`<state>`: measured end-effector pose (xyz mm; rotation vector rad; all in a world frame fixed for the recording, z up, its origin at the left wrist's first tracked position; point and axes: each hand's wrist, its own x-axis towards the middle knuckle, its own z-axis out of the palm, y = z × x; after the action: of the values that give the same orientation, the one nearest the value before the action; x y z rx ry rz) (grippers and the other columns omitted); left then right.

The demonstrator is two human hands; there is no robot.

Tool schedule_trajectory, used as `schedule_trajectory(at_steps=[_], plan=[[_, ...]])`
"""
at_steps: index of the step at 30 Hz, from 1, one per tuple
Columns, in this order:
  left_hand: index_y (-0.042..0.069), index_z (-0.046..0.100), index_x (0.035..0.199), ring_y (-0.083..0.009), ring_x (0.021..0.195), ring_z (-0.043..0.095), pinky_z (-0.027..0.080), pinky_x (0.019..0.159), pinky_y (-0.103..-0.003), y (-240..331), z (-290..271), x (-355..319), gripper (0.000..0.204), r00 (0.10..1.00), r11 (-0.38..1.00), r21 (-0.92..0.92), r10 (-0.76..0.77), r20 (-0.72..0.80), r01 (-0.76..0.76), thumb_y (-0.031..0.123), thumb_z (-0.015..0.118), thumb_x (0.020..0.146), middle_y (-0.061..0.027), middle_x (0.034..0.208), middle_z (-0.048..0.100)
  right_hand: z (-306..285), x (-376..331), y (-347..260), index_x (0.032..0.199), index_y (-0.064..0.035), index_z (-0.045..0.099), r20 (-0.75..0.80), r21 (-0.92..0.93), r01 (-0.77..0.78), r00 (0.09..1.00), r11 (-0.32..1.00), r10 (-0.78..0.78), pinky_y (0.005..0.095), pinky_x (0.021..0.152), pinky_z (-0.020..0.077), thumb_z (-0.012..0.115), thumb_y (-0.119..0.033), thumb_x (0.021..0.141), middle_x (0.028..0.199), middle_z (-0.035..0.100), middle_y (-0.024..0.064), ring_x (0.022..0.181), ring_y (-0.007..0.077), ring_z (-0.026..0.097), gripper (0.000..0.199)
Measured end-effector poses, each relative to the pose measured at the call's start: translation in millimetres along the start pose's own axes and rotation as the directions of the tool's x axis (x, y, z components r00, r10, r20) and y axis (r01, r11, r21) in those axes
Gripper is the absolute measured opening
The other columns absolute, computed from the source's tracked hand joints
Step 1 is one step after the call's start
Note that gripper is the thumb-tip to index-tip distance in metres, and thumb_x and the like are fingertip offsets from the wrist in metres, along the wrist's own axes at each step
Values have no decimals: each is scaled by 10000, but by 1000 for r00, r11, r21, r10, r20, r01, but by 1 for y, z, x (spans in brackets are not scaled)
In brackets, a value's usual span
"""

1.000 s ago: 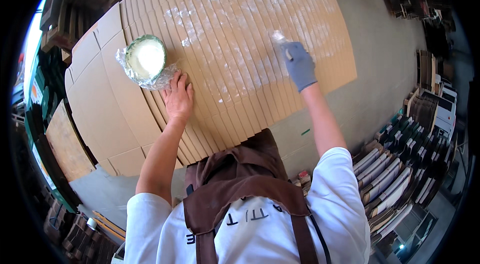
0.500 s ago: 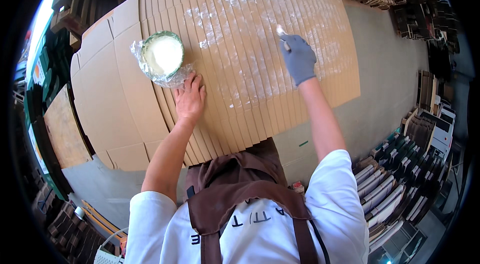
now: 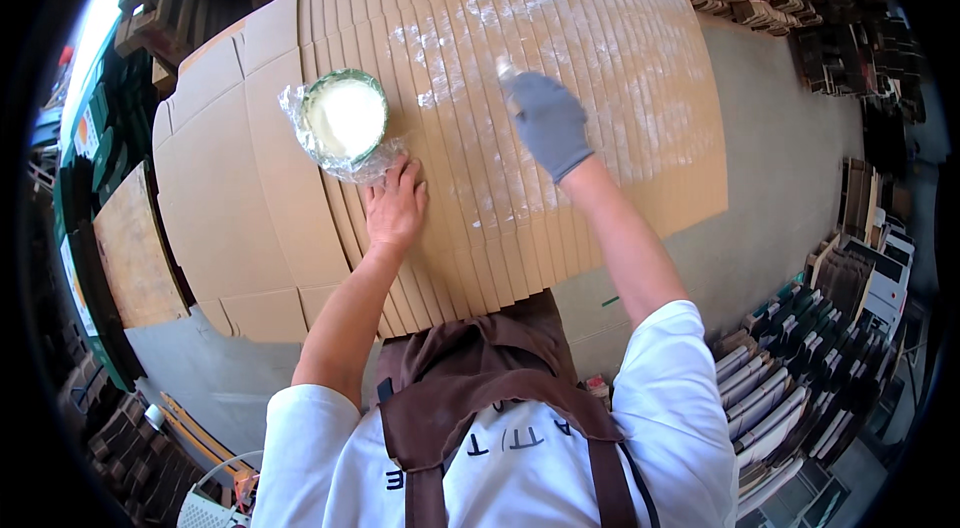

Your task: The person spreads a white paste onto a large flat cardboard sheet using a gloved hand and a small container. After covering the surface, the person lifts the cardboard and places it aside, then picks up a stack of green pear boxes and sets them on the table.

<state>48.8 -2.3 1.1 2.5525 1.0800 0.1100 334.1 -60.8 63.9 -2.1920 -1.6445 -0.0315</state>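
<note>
I am spreading white glue across the fanned stack of flattened cardboard boxes (image 3: 450, 118). My right hand (image 3: 548, 123), in a grey glove, is closed around a small brush (image 3: 506, 74) whose tip rests on the wet white streaks. My bare left hand (image 3: 395, 203) lies open and flat on the overlapped edges, holding nothing, just beside the plastic-lined glue bowl (image 3: 345, 116). As I judge it, the strip near the bowl is unglued, so the next stroke calls for a fresh dip
</note>
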Motion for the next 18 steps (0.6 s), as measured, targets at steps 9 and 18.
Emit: schedule_trajectory(at_steps=[9,18], plan=[[142,496,1305,-321,1286,419,267,1100,-475,4,-4,1,409,1000,1000,-10,2,6,-2,287,546,927,-55,1412,442,21,30,39,955,-138,673,-10,-9,-74,997,997,74,441,719,525,613,-184,843,927,654,93,870,306,650,135],[139,501,1290,-311,1269,434,298,1067,-478,-1,-7,-1,387,999,999,-42,5,-39,-7,277,551,932,-68,1398,456,-26,-47,-57,975,-121,705,171,446,-393,919,804,355,349,713,525,661,-314,860,922,707,100,798,278,669,228]])
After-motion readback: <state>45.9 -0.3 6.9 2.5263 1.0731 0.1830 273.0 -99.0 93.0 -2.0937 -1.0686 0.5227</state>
